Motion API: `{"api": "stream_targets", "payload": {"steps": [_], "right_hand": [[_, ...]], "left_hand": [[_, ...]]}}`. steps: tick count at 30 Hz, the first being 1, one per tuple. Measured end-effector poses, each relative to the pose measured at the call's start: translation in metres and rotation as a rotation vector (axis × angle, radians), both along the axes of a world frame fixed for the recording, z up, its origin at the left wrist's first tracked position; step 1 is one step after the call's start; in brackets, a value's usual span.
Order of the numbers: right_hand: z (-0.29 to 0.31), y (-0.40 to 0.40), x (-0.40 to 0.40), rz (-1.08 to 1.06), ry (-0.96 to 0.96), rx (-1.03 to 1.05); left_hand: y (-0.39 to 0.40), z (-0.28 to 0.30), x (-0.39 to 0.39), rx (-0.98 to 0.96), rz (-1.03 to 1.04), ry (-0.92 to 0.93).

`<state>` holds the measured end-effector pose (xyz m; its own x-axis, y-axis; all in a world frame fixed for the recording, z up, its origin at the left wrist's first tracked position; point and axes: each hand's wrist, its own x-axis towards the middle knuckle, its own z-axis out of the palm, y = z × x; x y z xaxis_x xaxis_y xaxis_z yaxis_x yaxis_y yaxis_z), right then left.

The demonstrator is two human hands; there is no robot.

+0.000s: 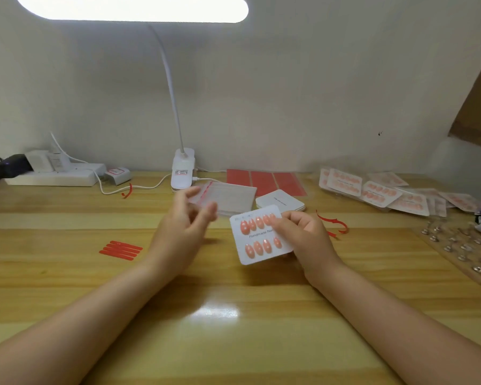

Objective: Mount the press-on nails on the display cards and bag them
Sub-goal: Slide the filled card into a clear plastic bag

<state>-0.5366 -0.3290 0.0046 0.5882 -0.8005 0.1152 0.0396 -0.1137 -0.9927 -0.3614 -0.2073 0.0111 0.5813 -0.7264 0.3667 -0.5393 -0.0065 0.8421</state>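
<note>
- The right hand (303, 234) held the display card (258, 234) above the desk (233, 315), its fingers (279, 226) clamped on the card's right edge and covering part of the upper row of nails.
- The card carried two rows of pink press-on nails (257, 222) and was tilted, its face toward the camera.
- The left hand (185, 220) hovered just left of the card, fingers loosely curled and apart; the view was blurred, and it appeared to hold nothing.
- A stack of clear bags (231, 197) with a red seal strip lay on the desk just behind the left hand.
- A stack of blank cards (281, 202) lay beside the bags; finished bagged cards (383, 191) lay well apart at the far right.
- Handling judgement: the card was probably light and moderately stiff, and would flex if squeezed hard.
- The mounted nails were probably held by adhesive only; rubbing could dislodge them, so the grip belonged on the bare margin or edges.
- The bags were probably thin, limp and slippery; the mouth near the red strip was the likely place to pinch one open.
</note>
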Motion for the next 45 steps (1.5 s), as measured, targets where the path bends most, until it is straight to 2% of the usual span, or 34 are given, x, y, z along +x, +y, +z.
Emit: {"api": "stream_targets", "payload": {"steps": [2, 5, 9, 12, 15, 17, 21, 26, 34, 36, 39, 42, 45], "right_hand": [[-0.001, 0.003, 0.001, 0.032, 0.07, -0.071], [-0.003, 0.009, 0.004, 0.066, 0.238, -0.294], [0.0, 0.018, 0.005, 0.138, 0.565, -0.7], [-0.003, 0.026, 0.009, 0.125, 0.659, -0.963], [-0.005, 0.029, 0.009, 0.099, 0.651, -1.021], [-0.006, 0.028, 0.008, 0.091, 0.634, -1.024], [-0.005, 0.027, 0.007, 0.07, 0.6, -0.997], [-0.005, 0.028, 0.009, 0.056, 0.585, -0.97], [-0.006, 0.027, 0.009, 0.049, 0.621, -0.954], [-0.006, 0.027, 0.009, 0.044, 0.612, -0.924], [-0.006, 0.026, 0.009, 0.032, 0.541, -0.834], [-0.001, 0.023, 0.007, 0.01, 0.349, -0.6], [0.013, 0.023, 0.007, 0.1, 0.132, -0.217]], "left_hand": [[0.0, 0.006, 0.02, -0.027, 0.13, 0.007], [-0.001, 0.017, 0.049, 0.063, 0.229, 0.007], [-0.015, 0.026, 0.061, 0.272, 0.242, -0.159], [-0.041, 0.031, 0.054, 0.403, 0.188, -0.329], [-0.075, 0.035, 0.048, 0.513, 0.128, -0.501], [-0.097, 0.032, 0.045, 0.626, 0.122, -0.538], [-0.121, 0.016, 0.039, 0.895, 0.27, -0.589], [-0.123, 0.008, 0.039, 0.968, 0.348, -0.586], [-0.115, 0.0, 0.042, 0.823, 0.352, -0.629], [-0.108, 0.001, 0.043, 0.694, 0.374, -0.626], [-0.09, 0.013, 0.043, 0.361, 0.377, -0.507], [-0.067, 0.03, 0.033, 0.137, 0.274, -0.437], [-0.041, 0.04, 0.01, 0.062, 0.116, -0.477]]}}
